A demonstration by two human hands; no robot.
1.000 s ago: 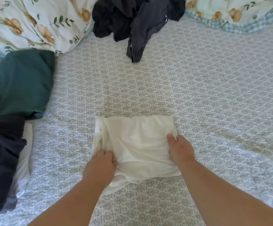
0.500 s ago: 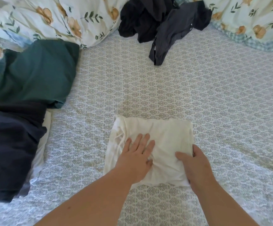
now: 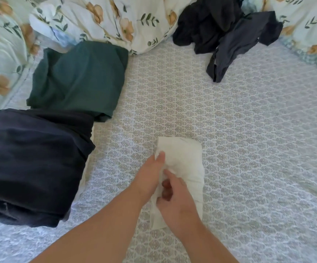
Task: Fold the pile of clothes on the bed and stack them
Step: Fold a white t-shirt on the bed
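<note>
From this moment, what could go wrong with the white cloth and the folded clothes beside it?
1. The white cloth is a narrow bundle with creased, uneven edges. Both hands grip it at its near half only, so the far half may fall open when lifted.
2. The left hand and right hand crowd one spot; releasing either may loosen the fold.
3. The navy stack looks thick and rounded on top, so a small bundle put there might slide off.

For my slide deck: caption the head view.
Both hands grip a folded white garment on the patterned bed, folded dark clothes alongside.
</note>
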